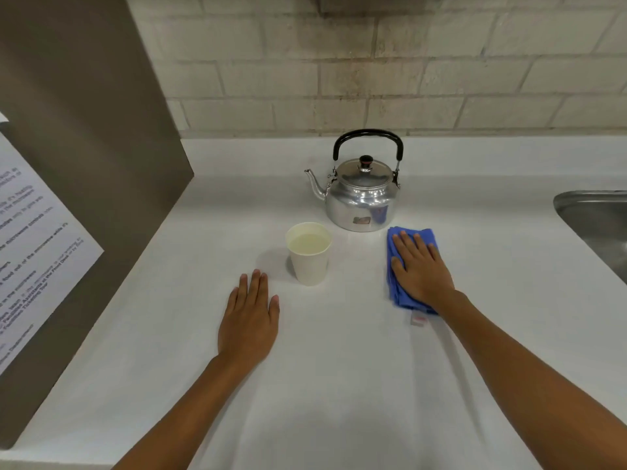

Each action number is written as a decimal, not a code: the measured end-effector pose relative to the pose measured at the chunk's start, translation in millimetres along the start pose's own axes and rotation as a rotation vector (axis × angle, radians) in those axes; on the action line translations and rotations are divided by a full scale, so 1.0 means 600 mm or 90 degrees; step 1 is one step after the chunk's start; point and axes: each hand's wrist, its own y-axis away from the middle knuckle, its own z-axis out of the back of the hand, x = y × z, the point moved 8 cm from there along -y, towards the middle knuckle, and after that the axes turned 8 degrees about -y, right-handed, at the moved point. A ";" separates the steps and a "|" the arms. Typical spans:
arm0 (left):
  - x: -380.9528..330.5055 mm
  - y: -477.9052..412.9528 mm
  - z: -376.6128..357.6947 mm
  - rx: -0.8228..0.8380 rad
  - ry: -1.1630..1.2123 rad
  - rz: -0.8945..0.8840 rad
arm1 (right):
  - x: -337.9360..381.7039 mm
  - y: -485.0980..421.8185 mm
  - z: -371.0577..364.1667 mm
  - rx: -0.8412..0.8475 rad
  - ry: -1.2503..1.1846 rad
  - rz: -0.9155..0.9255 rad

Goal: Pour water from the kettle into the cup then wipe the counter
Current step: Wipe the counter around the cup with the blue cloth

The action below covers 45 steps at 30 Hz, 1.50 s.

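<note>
A shiny metal kettle (361,198) with a black handle stands upright near the back of the white counter (339,368), spout pointing left. In front of it and to the left, a white paper cup (309,254) holds water nearly to the brim. My right hand (420,266) lies flat, palm down, on a folded blue cloth (397,290) just right of the cup and in front of the kettle. My left hand (249,320) rests flat on the bare counter, fingers together, a little below and left of the cup, touching nothing else.
A steel sink (597,225) is set into the counter at the right edge. A brown panel (84,164) with a printed paper notice (30,239) rises at the left. A pale brick wall (339,62) closes the back.
</note>
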 end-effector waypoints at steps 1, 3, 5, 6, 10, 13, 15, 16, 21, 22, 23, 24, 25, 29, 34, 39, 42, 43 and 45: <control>0.000 0.000 0.000 0.002 -0.001 0.000 | 0.002 -0.003 0.001 -0.003 0.006 -0.025; 0.000 -0.001 0.000 0.001 0.000 0.000 | 0.025 0.008 -0.005 -0.007 0.005 -0.048; 0.000 -0.001 0.000 -0.002 0.000 -0.002 | 0.064 0.039 -0.020 -0.010 0.001 0.003; 0.000 -0.001 -0.001 -0.004 -0.001 -0.004 | 0.086 0.063 -0.031 -0.011 -0.005 0.058; 0.002 -0.001 -0.001 -0.004 0.004 -0.008 | 0.078 0.118 -0.035 0.015 -0.035 0.168; 0.001 0.000 0.003 -0.004 0.003 -0.008 | -0.028 0.082 0.005 -0.012 -0.002 0.018; 0.000 0.001 0.003 0.000 0.006 -0.008 | -0.077 0.068 0.024 -0.013 0.000 -0.074; 0.000 0.001 0.003 0.000 0.008 -0.007 | -0.085 0.067 0.026 -0.018 -0.006 -0.097; 0.001 0.000 0.000 -0.001 0.001 -0.005 | -0.016 0.104 0.010 -0.071 0.012 -0.091; 0.001 -0.001 -0.001 -0.001 0.003 -0.005 | 0.012 0.117 0.002 -0.072 0.009 -0.067; 0.001 -0.001 -0.001 -0.001 0.004 -0.005 | 0.041 0.130 -0.007 -0.067 0.002 -0.042; 0.001 -0.001 -0.001 0.000 0.004 -0.005 | 0.070 0.143 -0.016 -0.057 -0.008 -0.021; 0.001 -0.001 -0.001 0.002 0.003 -0.006 | 0.098 0.155 -0.025 -0.046 -0.017 0.000; 0.004 -0.003 -0.001 0.015 0.019 -0.006 | 0.180 0.199 -0.051 -0.022 -0.042 0.064; 0.008 -0.004 -0.003 0.036 0.060 -0.004 | 0.241 0.224 -0.073 0.010 -0.053 0.101; 0.017 -0.007 -0.004 0.048 0.083 -0.003 | 0.294 0.235 -0.089 0.045 -0.062 0.139; 0.040 -0.004 0.001 0.041 0.059 -0.002 | 0.323 0.231 -0.097 0.045 -0.066 0.165; 0.052 -0.003 0.003 0.040 0.057 0.005 | 0.333 0.227 -0.098 0.041 -0.068 0.174; 0.075 -0.002 0.006 0.042 0.057 0.015 | 0.356 0.217 -0.105 0.040 -0.076 0.190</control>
